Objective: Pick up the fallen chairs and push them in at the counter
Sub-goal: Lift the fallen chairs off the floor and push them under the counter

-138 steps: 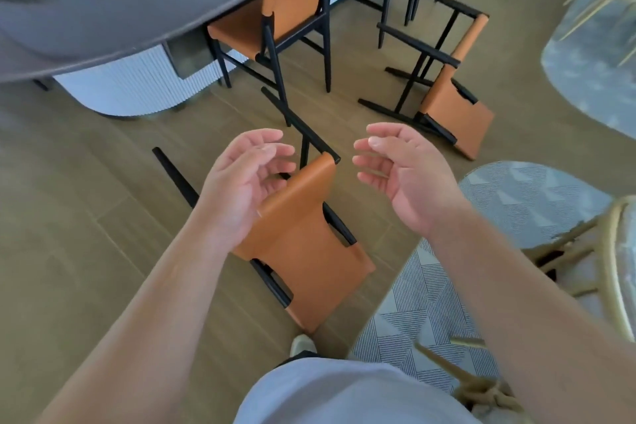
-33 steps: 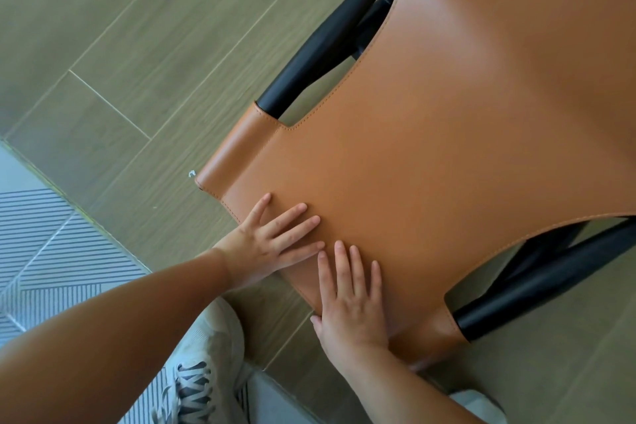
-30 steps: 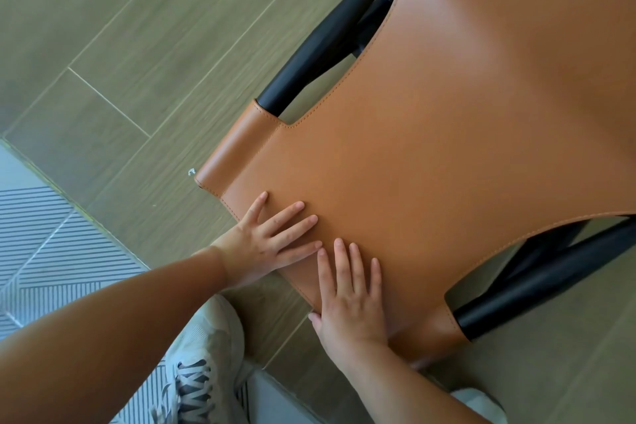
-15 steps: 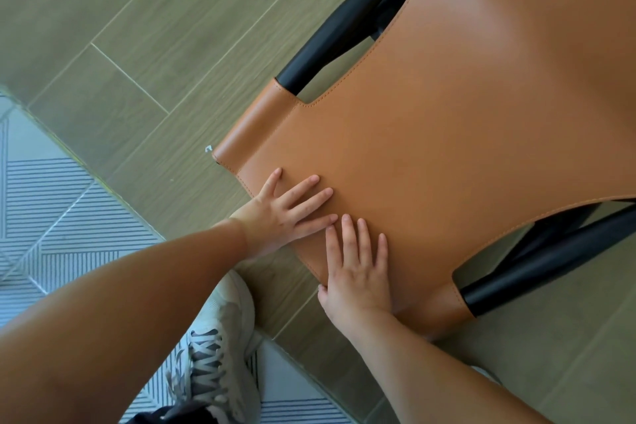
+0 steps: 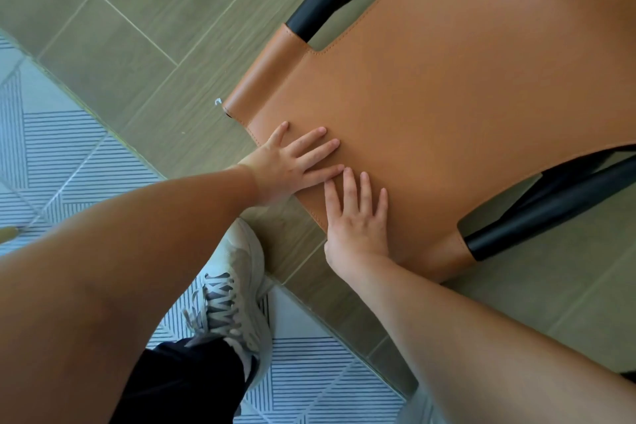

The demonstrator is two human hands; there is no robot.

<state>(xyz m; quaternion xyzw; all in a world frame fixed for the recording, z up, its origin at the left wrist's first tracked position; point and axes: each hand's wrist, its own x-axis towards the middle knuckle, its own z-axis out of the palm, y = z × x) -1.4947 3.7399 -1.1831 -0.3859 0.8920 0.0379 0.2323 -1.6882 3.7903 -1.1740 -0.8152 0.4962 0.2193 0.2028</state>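
Grip state, both hands: left hand point(image 5: 292, 162) and right hand point(image 5: 358, 220) lie flat on the tan leather panel of the chair point(image 5: 447, 107), fingers straight and spread, nothing pinched or wrapped; I log both as wide, pressing rather than holding; the left index tip sits just beside the right fingertips, the two hands close together near the panel's lower edge.

Chair position: it lies on the wood-look floor point(image 5: 137, 27), leather face up toward the camera; black frame tubes point(image 5: 550, 203) emerge from the leather sleeves at the upper left and lower right; I cannot tell from this view whether any part is already off the floor; the table it belongs at is out of view, so I judge the push-in step not yet begun.

Surroundings: one pale sneaker point(image 5: 237, 289) stands just short of the panel edge, partly on a striped rug point(image 5: 51, 148).

Risks, as I judge them: flat palms on smooth leather give no purchase, so a lift from here could slip; leather may flex under load instead of carrying the frame; the foot sits near the edge, and a dropped chair could land on it; the rug border behind could catch a step back.
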